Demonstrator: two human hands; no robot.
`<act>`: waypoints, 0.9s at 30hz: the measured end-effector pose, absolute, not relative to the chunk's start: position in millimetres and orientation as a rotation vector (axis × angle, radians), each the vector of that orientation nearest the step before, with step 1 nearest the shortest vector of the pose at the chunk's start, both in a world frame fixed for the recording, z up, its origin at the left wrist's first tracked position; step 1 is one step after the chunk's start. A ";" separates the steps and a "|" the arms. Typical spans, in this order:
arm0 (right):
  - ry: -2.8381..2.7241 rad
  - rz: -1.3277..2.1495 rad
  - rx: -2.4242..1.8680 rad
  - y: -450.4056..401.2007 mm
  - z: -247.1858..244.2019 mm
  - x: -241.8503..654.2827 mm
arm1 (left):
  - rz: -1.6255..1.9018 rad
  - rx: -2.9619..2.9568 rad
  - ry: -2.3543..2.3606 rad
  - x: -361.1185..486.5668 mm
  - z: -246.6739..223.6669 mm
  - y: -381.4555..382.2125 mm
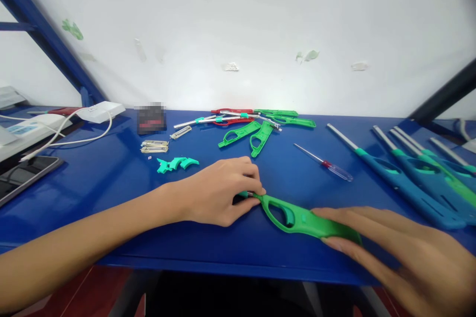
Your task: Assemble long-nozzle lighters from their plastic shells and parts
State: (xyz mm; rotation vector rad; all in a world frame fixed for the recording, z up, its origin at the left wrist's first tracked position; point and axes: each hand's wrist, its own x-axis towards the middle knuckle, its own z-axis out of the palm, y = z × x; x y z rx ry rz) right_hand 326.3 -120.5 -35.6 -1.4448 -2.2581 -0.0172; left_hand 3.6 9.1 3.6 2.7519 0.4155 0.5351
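Note:
A green utility lighter (312, 223) lies lengthwise near the front of the blue table, with a teal trigger in its finger loop. My left hand (223, 190) pinches its narrow front end between thumb and fingers; a bit of metal and teal shows there, and the rod is hidden under the hand. My right hand (405, 247) grips the wide rear of the handle, thumb on the near side and fingers on the far side. Beyond my left hand lie loose teal triggers (178, 163). A screwdriver (334, 169) with a clear handle rests behind the lighter.
Loose green half shells (240, 133), red shells (232, 110) and metal rods (197, 121) lie by the wall. Clear fuel tanks (154, 143) sit at left. Several blue-handled lighters (412, 188) lie at right. A phone (28, 176) and white cable (87, 141) occupy the left edge.

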 end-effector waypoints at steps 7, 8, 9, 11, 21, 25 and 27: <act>-2.337 0.064 -1.532 -121.2 -32.9 320.7 | 0.513 2.891 0.354 2.5 4.0 9.8; -2.323 0.080 -1.541 -121.0 -32.3 320.4 | 0.513 2.889 0.356 2.3 3.9 9.6; -2.315 0.087 -1.539 -120.8 -32.1 320.2 | 0.513 2.883 0.359 2.2 3.8 9.5; -2.315 0.098 -1.545 -120.6 -32.7 320.8 | 0.516 2.871 0.364 2.4 3.3 8.8; -2.289 0.103 -1.591 -121.5 -37.5 329.9 | 0.587 2.953 0.379 6.7 -2.8 1.2; -2.314 0.128 -1.577 -120.2 -33.8 327.7 | 0.570 2.963 0.401 7.1 -2.1 -0.7; -2.298 0.100 -1.583 -121.1 -32.9 328.1 | 0.570 2.961 0.412 7.2 -2.0 -1.1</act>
